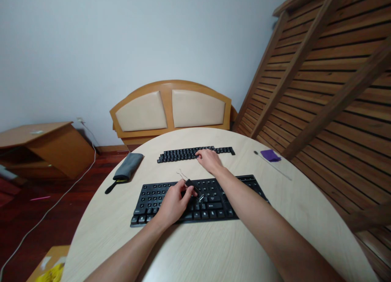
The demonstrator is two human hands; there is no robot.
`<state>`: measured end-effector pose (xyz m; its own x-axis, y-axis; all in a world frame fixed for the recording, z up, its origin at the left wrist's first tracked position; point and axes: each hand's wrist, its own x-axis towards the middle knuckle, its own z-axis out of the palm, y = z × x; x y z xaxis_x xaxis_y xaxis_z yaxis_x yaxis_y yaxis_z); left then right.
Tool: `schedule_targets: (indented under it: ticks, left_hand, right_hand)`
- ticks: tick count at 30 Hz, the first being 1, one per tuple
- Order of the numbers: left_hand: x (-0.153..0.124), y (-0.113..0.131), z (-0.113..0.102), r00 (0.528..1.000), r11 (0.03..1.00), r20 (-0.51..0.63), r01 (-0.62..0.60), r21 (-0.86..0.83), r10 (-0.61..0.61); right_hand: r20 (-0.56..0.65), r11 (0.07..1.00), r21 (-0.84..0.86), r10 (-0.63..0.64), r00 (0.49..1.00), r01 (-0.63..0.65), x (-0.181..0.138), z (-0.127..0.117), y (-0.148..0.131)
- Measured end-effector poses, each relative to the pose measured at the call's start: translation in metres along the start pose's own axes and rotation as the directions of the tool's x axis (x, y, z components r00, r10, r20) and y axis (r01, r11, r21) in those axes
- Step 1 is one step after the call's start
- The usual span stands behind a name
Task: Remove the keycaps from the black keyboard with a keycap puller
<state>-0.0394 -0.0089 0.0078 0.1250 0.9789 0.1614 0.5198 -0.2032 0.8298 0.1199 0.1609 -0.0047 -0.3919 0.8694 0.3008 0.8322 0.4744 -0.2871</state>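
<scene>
A black keyboard (214, 202) lies on the round pale table (195, 249) in front of me. My left hand (174, 202) rests over its left half, fingers closed on a black keycap puller (191, 185) with a wire loop. Beyond the keyboard sit rows of loose black keycaps (180, 154). My right hand (209, 160) reaches to those rows, fingers curled down onto the keycaps near the middle; whether it holds one is hidden.
A grey cloth (128, 166) with a black handle beside it lies at the table's left edge. A purple cloth (270, 155) and a thin swab lie at the right. A wooden headboard, slatted bed frame and a cabinet stand beyond.
</scene>
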Motion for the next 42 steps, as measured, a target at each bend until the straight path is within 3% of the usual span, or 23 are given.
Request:
schedule_targets:
  ticks: [18,26,32,35,38,42]
  left_hand:
    - [0.000,0.001,0.000,1.000,1.000,0.002,0.004,0.012,-0.004]
    - [0.000,-0.005,0.001,1.000,1.000,-0.003,-0.006,0.027,0.006]
    - [0.001,-0.004,0.001,1.000,0.999,0.002,-0.018,0.034,0.018]
    - [0.001,-0.003,0.001,1.000,0.998,0.004,-0.018,0.061,0.018]
    - [0.001,-0.004,0.000,1.000,0.999,0.017,-0.017,0.052,0.017]
    - [0.001,-0.005,-0.001,0.999,0.999,0.026,-0.034,0.013,0.034]
  right_hand:
    - [0.019,1.000,-0.002,0.016,1.000,-0.016,0.000,-0.001,-0.003]
    - [0.030,1.000,0.015,-0.004,1.000,0.004,-0.004,-0.037,-0.011]
    - [0.153,0.983,0.111,-0.165,0.974,0.149,-0.057,-0.073,-0.023]
    - [0.231,0.943,0.217,-0.302,0.925,0.253,-0.096,-0.085,-0.024]
    - [0.286,0.894,0.347,-0.389,0.876,0.284,-0.122,-0.089,-0.020]
    - [0.286,0.878,0.389,-0.403,0.870,0.279,-0.136,-0.081,-0.016]
